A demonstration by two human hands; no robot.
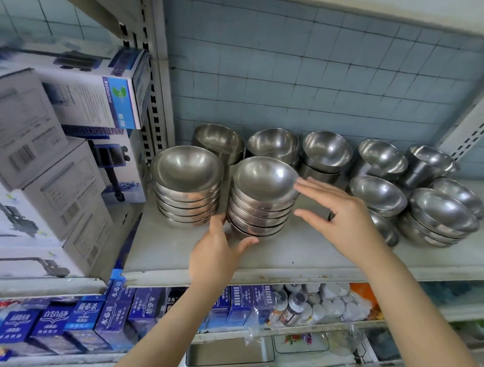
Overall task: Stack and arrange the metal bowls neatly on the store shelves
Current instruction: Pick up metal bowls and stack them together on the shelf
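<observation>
Stainless steel bowls (325,152), all of one pattern, are ranged in ten groups on the grey shelf (178,255).

- Back row: five short stacks are counted along the pale blue tiled wall (294,75).
- Front left: two taller stacks are set side by side, close but apart. About six bowls are counted in the left front stack (186,187) and about seven in the centre stack (262,200).
- Front right: three low groups (442,217) are seen, leaning and partly overlapped. Their bowl counts cannot be made out.

Both hands are placed at the centre stack.

- The left hand (219,251) is raised from below. Its fingers are laid straight against the stack's lower left side. The thumb is stretched along the front of the bottom bowl. The stack's base is cradled loosely, with nothing clenched.
- The right hand (341,214) is held flat and released, palm towards the stack. Its fingertips are brought to the right rim of the top bowl; contact cannot be confirmed. The thumb is spread below, just short of the stack's side. One dark ring (331,216) is worn on a finger.

At least five white cartons (65,177) are stacked on the neighbouring shelf to the left. Rows of blue boxes (115,316) and a cluster of small bottles (321,304) are noted on the shelf below.
</observation>
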